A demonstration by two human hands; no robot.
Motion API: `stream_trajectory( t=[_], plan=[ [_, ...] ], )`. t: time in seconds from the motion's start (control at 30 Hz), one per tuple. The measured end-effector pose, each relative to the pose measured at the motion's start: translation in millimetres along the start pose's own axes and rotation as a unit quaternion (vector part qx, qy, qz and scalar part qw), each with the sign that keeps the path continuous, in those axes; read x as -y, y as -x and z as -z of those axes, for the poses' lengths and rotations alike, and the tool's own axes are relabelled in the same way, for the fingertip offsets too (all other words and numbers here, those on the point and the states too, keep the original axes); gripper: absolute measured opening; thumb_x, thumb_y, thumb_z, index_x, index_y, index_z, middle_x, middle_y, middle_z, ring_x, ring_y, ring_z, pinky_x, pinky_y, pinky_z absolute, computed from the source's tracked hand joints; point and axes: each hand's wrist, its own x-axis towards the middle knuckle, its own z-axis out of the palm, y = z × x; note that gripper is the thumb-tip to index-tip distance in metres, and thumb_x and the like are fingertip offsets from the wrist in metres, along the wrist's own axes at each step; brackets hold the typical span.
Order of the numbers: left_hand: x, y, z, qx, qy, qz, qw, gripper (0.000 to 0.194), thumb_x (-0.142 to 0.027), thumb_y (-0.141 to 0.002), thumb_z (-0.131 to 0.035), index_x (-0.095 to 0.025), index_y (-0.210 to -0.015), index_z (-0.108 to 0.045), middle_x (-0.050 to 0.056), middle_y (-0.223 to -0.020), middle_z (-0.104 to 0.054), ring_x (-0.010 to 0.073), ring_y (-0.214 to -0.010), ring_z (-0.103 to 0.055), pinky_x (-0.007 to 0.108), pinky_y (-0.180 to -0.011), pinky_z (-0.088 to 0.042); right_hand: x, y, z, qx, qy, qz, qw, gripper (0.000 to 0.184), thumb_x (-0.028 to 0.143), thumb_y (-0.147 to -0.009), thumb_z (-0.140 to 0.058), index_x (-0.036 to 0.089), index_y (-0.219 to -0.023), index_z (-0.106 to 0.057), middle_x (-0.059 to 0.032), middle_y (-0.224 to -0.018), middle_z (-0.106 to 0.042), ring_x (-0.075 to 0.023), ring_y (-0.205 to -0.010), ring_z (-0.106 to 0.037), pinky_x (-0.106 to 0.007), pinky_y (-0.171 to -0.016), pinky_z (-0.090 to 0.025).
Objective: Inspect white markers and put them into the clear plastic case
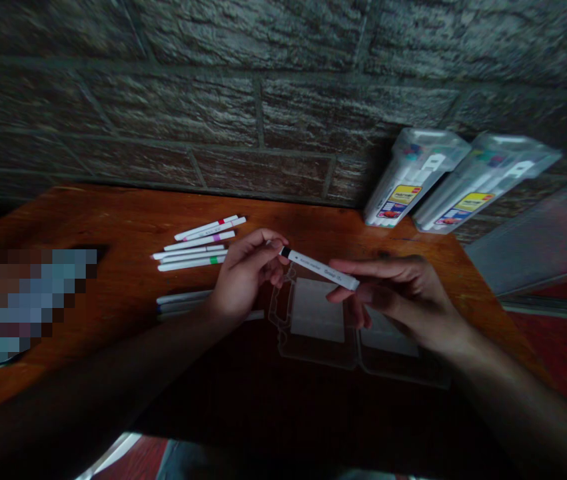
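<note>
The left hand [243, 277] pinches the black-banded end of a slim, smooth white marker [319, 267] between curled fingertips; the right hand [408, 300], its fingers partly extended, pinches the opposite end. From that marker, a clear plastic case [318, 313] lies open at six o'clock, loose white markers [198, 242] at nine, and two upright, translucent marker cases [398, 193] at two, on glossy wood [113, 220] by the rough block wall [298, 113].
</note>
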Motion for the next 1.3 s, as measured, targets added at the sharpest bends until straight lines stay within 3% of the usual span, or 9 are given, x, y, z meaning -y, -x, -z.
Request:
stream_trajectory(
  t=[0.33,0.67,0.97,1.3],
  plan=[
    [1,0,1.2,-0.001,-0.004,-0.018,1.000,0.011,-0.028,-0.086,-0.075,-0.018,-0.087,-0.070,-0.001,-0.069,-0.067,0.0085,-0.047,-0.054,0.024,-0.047,-0.046,-5,0,1,0.001,-0.038,0.004,0.999,0.031,0.024,-0.092,-0.082,0.031,-0.122,-0.083,-0.0070,-0.093,-0.087,-0.0139,-0.056,-0.074,-0.025,-0.052,-0.062],
    [2,1,1.9,0.017,-0.047,-0.048,0.998,0.011,-0.029,-0.093,-0.071,-0.019,-0.087,-0.070,-0.004,-0.059,-0.057,0.0083,-0.046,-0.050,0.023,-0.046,-0.040,-9,-7,0,-0.086,-0.013,-0.007,0.996,0.016,0.024,-0.090,-0.084,0.022,-0.106,-0.087,-0.0043,-0.077,-0.084,-0.0102,-0.048,-0.069,-0.019,-0.048,-0.059],
    [3,0,1.2,0.014,-0.033,-0.038,0.999,0.014,-0.031,-0.093,-0.071,-0.018,-0.088,-0.069,-0.006,-0.059,-0.054,0.0076,-0.045,-0.047,0.022,-0.045,-0.041,-10,-4,3,-0.054,-0.091,-0.006,0.994,0.026,0.020,-0.095,-0.074,0.023,-0.118,-0.085,-0.0093,-0.096,-0.087,-0.0147,-0.060,-0.076,-0.023,-0.054,-0.061],
    [4,0,1.4,0.015,-0.034,-0.041,0.998,0.017,-0.033,-0.093,-0.073,-0.018,-0.089,-0.069,-0.006,-0.059,-0.053,0.0070,-0.045,-0.046,0.021,-0.045,-0.042,-4,-6,0,-0.054,-0.128,-0.026,0.990,0.030,0.019,-0.091,-0.069,0.021,-0.114,-0.086,-0.0109,-0.096,-0.087,-0.0164,-0.062,-0.077,-0.024,-0.054,-0.060]
  ],
)
